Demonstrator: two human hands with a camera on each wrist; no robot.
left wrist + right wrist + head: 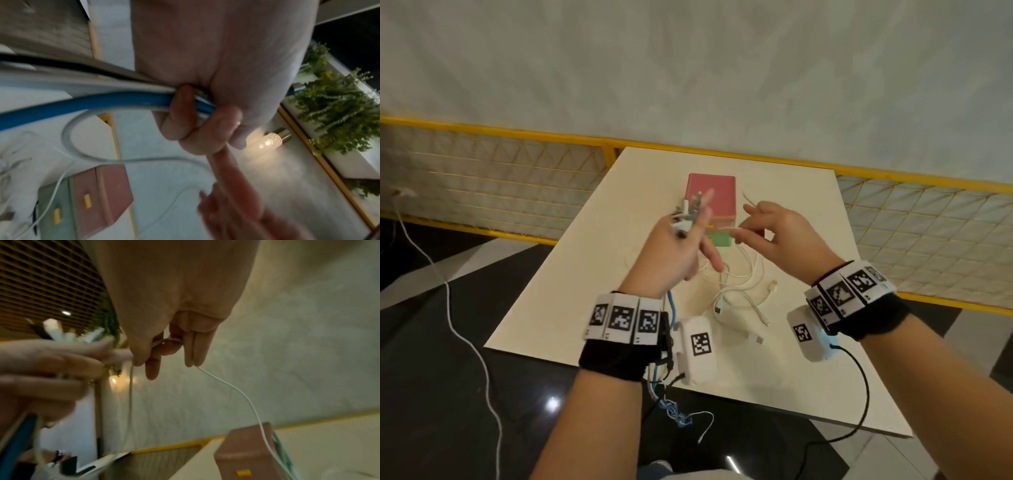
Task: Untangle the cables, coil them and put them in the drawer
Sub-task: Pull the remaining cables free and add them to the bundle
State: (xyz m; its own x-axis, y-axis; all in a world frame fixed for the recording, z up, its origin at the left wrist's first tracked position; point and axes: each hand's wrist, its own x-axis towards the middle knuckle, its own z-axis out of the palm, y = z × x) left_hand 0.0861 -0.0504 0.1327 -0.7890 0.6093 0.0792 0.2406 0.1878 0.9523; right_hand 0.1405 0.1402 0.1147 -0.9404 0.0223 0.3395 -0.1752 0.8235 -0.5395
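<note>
A bundle of cable ends (686,210) is gripped by the left hand (674,250), a thin white cable (232,387) is pinched by the right hand (784,236), and nothing is yet coiled or stored in the drawer box (717,197).

Cream-white bench (571,301), rectangular, set against a yellow rail with mesh panels. Small drawer box (714,197) stands toward the far middle: pink top, pink drawer over a green one, yellow pull tabs on the fronts. In front of it, loose white cables (739,291) lie in a tangle of loops on the bench top; 1 USB plug (755,339) and 1 slim connector (765,322) rest nearest the front edge. A clear network-type plug (774,284) lies just right of the loops. Dark glossy floor (448,394) around the bench, with a white cord (465,339) trailing across it at left.
</note>
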